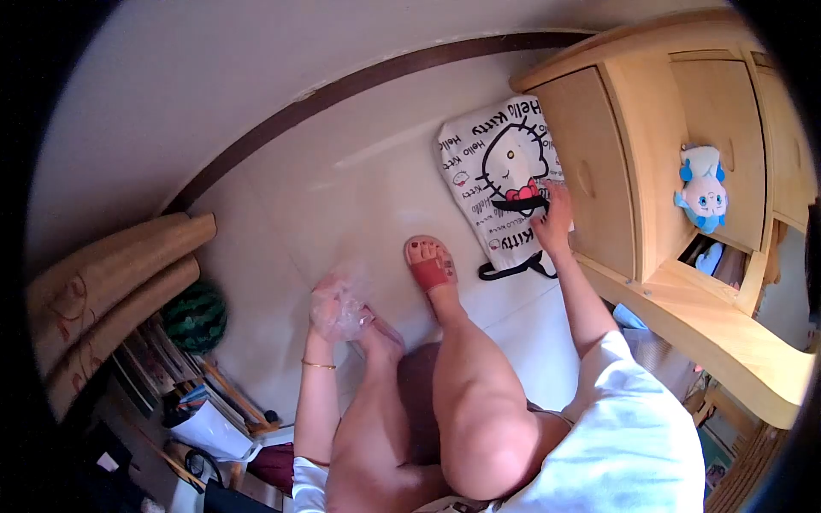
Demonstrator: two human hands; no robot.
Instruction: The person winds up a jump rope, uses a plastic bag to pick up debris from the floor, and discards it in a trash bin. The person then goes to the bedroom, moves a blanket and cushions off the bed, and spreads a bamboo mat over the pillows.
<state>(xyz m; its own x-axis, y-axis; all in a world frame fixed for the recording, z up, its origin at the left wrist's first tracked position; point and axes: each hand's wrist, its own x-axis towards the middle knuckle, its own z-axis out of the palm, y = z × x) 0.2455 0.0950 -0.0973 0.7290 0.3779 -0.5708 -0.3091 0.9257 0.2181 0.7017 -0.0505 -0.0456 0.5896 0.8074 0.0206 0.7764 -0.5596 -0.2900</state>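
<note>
My left hand [323, 318], a gold bangle on its wrist, is closed around a crumpled clear plastic bag [349, 289] above the floor. The plastic covers most of its fingers. Over on the right, my right hand [556, 221] grips the black strap [520, 204] of a white Hello Kitty tote bag [506, 141]. The tote lies flat against the cabinet's foot, its print upside down to me. A second black strap [513, 270] loops out at its near end.
A wooden cabinet [581, 128] with a plush toy [703, 190] stands right. At left are rolled mats [120, 278], a watermelon-patterned ball [195, 318], books [154, 355] and a white bin [209, 432]. My slippered feet [432, 263] rest on pale floor tiles [342, 197].
</note>
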